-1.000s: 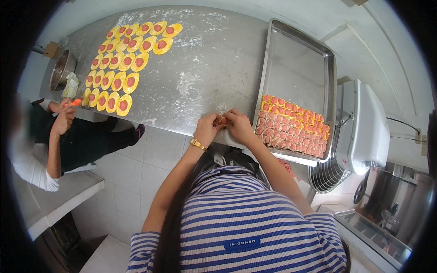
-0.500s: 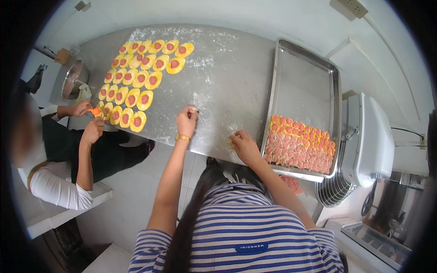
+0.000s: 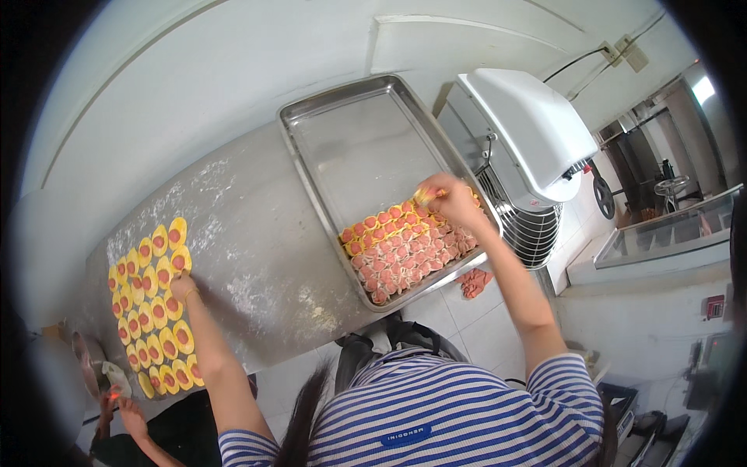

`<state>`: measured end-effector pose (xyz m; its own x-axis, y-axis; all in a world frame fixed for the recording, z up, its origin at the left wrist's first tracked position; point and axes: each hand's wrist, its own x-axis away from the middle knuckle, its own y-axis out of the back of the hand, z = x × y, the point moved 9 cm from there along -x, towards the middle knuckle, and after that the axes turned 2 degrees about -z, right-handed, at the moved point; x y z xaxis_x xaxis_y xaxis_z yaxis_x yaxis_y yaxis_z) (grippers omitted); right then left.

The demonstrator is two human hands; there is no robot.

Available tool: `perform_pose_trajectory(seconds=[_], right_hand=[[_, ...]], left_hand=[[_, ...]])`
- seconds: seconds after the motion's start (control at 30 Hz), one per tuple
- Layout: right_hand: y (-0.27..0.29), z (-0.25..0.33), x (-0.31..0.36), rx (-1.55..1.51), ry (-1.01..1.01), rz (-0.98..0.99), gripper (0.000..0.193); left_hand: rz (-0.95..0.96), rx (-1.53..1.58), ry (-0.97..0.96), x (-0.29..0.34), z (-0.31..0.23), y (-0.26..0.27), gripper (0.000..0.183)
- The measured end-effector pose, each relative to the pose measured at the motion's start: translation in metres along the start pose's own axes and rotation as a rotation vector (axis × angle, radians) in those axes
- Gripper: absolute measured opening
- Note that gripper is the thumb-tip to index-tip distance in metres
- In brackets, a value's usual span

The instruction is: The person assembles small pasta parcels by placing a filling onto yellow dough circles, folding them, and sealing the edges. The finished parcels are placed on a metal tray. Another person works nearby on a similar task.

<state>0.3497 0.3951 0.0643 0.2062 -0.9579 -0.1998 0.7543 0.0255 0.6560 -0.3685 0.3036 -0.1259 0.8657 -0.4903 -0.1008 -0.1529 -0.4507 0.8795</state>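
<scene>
My right hand (image 3: 457,205) is over the far right part of the tray, its fingers closed on a small yellow dumpling (image 3: 426,196) with pink filling. Beneath it, packed rows of dumplings (image 3: 397,253), yellow farther off and paler pink nearer, fill the near part of the metal tray (image 3: 366,156). My left hand (image 3: 184,288) is down at the right edge of a block of flat yellow oval wrappers, each topped with a round of pink filling. It reaches toward one such wrapper (image 3: 180,261); its fingertips are too unclear to read.
The steel table (image 3: 257,233) has smears of white flour. At lower left a co-worker's hand (image 3: 134,420) is beside a small orange tool (image 3: 114,394) and a metal bowl (image 3: 88,362). A white machine with a wire guard (image 3: 521,140) stands right of the tray.
The view has swung right. My right hand has moved from the table edge to above the tray with a yellow dumpling; my left hand has gone left to the wrappers.
</scene>
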Motion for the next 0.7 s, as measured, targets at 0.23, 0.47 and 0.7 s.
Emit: perform_pose_trajectory(seconds=[0.23,0.47,0.7], right_hand=[[0.049,-0.135,-0.045,0.418,0.016,0.093,0.024],[-0.004,-0.159,-0.05,0.515,0.12,0.403,0.027],[0.005,-0.169,-0.038,0.388,0.088,0.47,0.031]], left_hand=[[0.196,1.547,0.468,0.024,0.042,-0.048,0.03],[0.402,1.811,0.474,0.15,0.017,0.005,0.032],[0.482,1.824,0.464,0.229,-0.038,0.011,0.033]])
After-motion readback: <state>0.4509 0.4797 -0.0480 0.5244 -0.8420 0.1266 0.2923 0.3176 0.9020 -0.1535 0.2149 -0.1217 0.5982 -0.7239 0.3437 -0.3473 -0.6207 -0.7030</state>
